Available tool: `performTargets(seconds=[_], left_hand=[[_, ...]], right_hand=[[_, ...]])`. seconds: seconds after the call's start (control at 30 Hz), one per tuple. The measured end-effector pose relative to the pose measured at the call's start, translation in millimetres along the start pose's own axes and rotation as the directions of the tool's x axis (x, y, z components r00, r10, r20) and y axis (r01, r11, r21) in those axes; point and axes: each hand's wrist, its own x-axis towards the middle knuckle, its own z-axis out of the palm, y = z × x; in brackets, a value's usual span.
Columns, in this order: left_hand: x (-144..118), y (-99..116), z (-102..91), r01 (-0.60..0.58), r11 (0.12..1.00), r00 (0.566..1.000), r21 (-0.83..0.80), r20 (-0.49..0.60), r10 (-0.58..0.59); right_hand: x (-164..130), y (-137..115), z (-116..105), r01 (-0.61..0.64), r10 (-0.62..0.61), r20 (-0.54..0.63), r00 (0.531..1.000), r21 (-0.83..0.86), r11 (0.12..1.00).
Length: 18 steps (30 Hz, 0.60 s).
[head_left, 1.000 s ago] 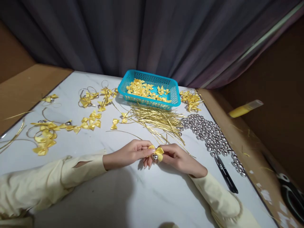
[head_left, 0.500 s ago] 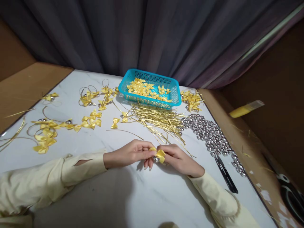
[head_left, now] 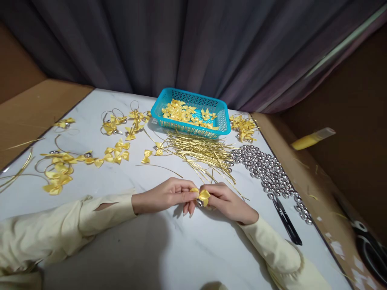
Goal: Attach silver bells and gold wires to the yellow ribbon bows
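Low over the white tabletop, my left hand [head_left: 178, 195] pinches the left side of a yellow ribbon bow [head_left: 204, 195] between thumb and fingers. A shiny silver bead [head_left: 199, 202] sits at the bow's middle. From the other side, my right hand [head_left: 223, 199] closes its fingers on the same bow; its fingertips are partly hidden behind the ribbon. Just beyond my hands lies a heap of gold wire ties [head_left: 201, 149]. Two loose bows, one of them a yellow bow [head_left: 146, 156], rest left of that heap.
A blue basket [head_left: 225, 117] of yellow bows stands at the back. Silver beads [head_left: 266, 169] spread along the right, with black tweezers [head_left: 287, 221] below them. Bows with wire [head_left: 59, 173] lie at left. Black-handled scissors [head_left: 370, 249] and a yellow tube [head_left: 313, 139] are at far right.
Almost nothing differs. The bow and bead have shifted very slightly between my fingers, and my right wrist has moved a touch to the left.
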Motion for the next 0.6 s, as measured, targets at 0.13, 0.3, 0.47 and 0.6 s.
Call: performTargets(seconds=[0.13, 0.3, 0.47, 0.6], left_hand=[[0.0, 0.6, 0.7, -0.003, 1.0, 1.0, 0.006, 0.0, 0.003], [1.2, -0.5, 1.1, -0.011, 1.0, 1.0, -0.009, -0.001, 0.011], [1.5, -2.5, 0.2, -0.011, 1.0, 1.0, 0.002, -0.021, 0.011], [1.9, -6.3, 0.3, -0.02, 1.0, 0.999, 0.003, -0.03, 0.02]], right_hand=[[0.3, -0.7, 0.3, -0.006, 0.006, -0.026, 1.0, 0.01, 1.0], [-1.6, 1.5, -2.9, -0.036, 0.037, -0.069, 0.997, 0.017, 0.999], [-8.8, -3.5, -11.2, -0.036, 0.033, 0.03, 0.999, 0.099, 0.994], [-9.0, -8.5, -7.7, -0.057, 0.052, 0.062, 0.997, 0.095, 0.994]])
